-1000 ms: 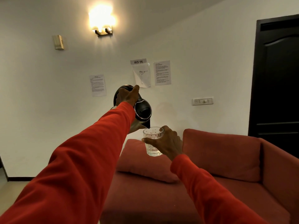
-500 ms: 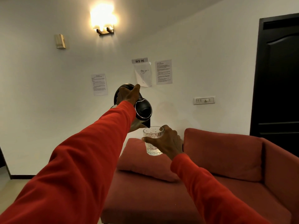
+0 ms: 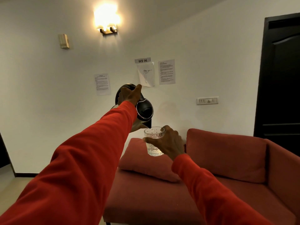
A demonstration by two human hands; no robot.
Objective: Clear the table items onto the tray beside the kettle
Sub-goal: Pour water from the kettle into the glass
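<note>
Head view: two red sleeves (image 3: 78, 168) reach forward from the near edge, both arms stretched out at chest height above a red sofa (image 3: 227, 184). The right hand (image 3: 168, 142) wraps its fingers and thumb around a clear patterned glass (image 3: 153, 143), held upright in mid-air over the sofa's loose cushion (image 3: 142, 161). A little liquid shows in the bottom of the glass. Just above and to the left, the left hand (image 3: 129, 95) clasps the black handle of a kettle (image 3: 142, 111), thumb laid along the top. The kettle is tipped forward and down, its spout right at the glass's rim, touching or just over it; I cannot tell which. Its lid ring faces the camera, and a metal body shows below the left sleeve.

Beyond the hands stands a white wall with three printed sheets (image 3: 166, 71) and a label reading "WS 06" (image 3: 142, 60). A switch plate (image 3: 207, 100) sits to the right of them, a lit wall lamp (image 3: 107, 21) high above, a small box (image 3: 63, 41) to its left. A dark door (image 3: 280, 78) fills the right edge.
</note>
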